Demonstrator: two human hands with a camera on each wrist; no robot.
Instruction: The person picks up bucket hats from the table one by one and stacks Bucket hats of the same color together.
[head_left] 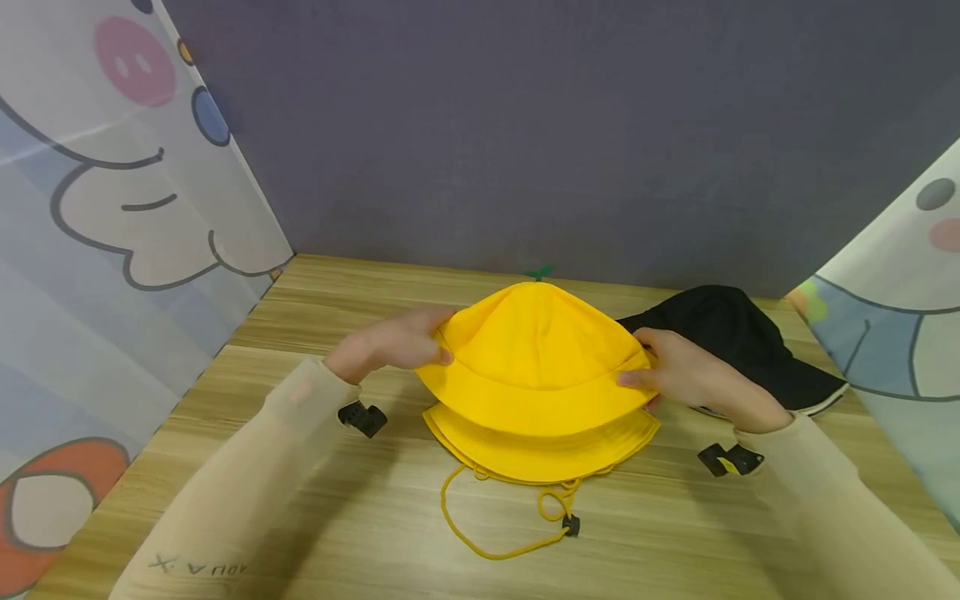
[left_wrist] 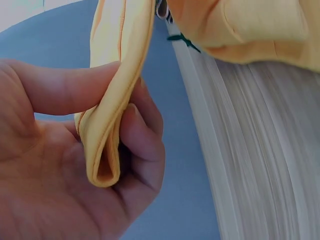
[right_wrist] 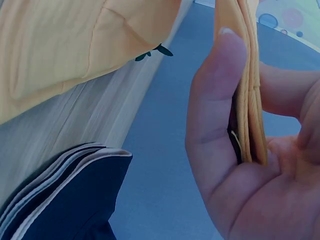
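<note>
Both hands hold a yellow bucket hat (head_left: 536, 350) by opposite sides of its brim, above a second yellow hat (head_left: 540, 457). My left hand (head_left: 393, 340) pinches the left side; in the left wrist view the brim (left_wrist: 111, 117) folds between thumb and fingers. At the right side, my right hand (head_left: 686, 367) grips the brim, whose layers (right_wrist: 250, 110) lie between thumb and fingers in the right wrist view. A green sprout (head_left: 540, 272) shows just above the crown. From the lower hat a yellow cord (head_left: 444, 500) with a black toggle (head_left: 571, 525) trails onto the table.
Black caps (head_left: 720, 342) lie at the back right beside my right hand; layered brim edges (right_wrist: 65, 182) show in the right wrist view. The wooden table (head_left: 360, 517) meets a dark grey panel (head_left: 562, 150) behind. Cartoon-printed sheets (head_left: 82, 350) hang at both sides.
</note>
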